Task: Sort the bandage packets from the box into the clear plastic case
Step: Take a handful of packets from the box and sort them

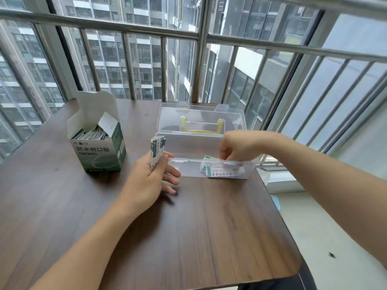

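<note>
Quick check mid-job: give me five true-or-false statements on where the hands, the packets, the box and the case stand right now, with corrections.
1. The left hand holds a small stack of bandage packets. True.
2. The clear plastic case has its lid closed. False: the lid stands open behind it.
3. The right hand reaches into the case, where packets already lie at its right end. True.
4. The green and white box lies on its side, empty. False: it stands upright, flap open, with packets showing inside.
5. The box stands to the right of the case. False: it stands to the left of the case on the wooden table.
</note>
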Demonstrator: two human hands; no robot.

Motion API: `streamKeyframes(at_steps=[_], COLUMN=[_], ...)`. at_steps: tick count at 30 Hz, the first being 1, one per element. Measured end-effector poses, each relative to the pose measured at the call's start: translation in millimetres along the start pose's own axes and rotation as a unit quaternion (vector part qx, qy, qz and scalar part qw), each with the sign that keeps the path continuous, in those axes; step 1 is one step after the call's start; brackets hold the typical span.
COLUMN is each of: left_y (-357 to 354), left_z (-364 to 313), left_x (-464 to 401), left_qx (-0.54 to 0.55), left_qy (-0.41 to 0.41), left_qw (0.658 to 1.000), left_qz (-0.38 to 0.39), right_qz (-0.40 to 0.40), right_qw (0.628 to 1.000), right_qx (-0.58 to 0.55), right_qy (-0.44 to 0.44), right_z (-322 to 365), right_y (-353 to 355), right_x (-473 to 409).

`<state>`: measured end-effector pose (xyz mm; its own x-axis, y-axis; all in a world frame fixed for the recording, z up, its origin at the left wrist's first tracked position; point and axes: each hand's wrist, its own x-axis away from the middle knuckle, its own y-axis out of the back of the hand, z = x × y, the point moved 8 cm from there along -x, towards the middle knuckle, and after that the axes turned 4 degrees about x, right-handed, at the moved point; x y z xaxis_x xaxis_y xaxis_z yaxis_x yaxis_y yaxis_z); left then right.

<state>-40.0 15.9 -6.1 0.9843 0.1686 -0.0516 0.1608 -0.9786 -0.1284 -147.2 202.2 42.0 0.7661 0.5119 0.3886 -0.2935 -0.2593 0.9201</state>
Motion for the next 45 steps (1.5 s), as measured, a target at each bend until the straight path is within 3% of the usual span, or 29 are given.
streamKeyframes(at_steps=[7, 12, 16, 27, 35, 41, 45], left_y=[1.7, -0.1, -0.7, 0.1, -0.1, -0.2, 0.1], left_z=[0.1, -1.8, -3.0, -2.9, -2.8, -3.3, -3.8], left_x=[-0.3, 0.4, 1.8, 2.0, 2.6, 2.6, 2.5], left_qx=[0.001, 0.001, 0.001, -0.002, 0.002, 0.004, -0.002], left_qy=[-0.003, -0.005, -0.004, -0.002, 0.002, -0.001, -0.004], left_qw=[1.0, 1.0, 1.0, 1.0, 1.0, 1.0, 1.0], left_qz=[-0.001, 0.002, 0.002, -0.003, -0.003, -0.002, -0.003], right_qz=[0.089, 0.056, 0.076, 0.122, 0.144, 0.252, 0.285], right_qw=[0.995, 0.994, 0.988, 0.984, 0.968, 0.947, 0.932], right_qx=[0.001, 0.001, -0.067, -0.05, -0.186, -0.184, -0.211], right_qy=[0.047, 0.096, 0.12, 0.122, 0.091, 0.076, 0.073], right_z=[18.3, 30.2, 45.3, 40.6, 23.5, 16.9, 15.9], right_y=[-5.4, 1.7, 0.7, -4.1, 6.9, -11.9, -21.3], right_x=[-13.1, -21.8, -25.5, -28.8, -18.4, -4.8, -6.1])
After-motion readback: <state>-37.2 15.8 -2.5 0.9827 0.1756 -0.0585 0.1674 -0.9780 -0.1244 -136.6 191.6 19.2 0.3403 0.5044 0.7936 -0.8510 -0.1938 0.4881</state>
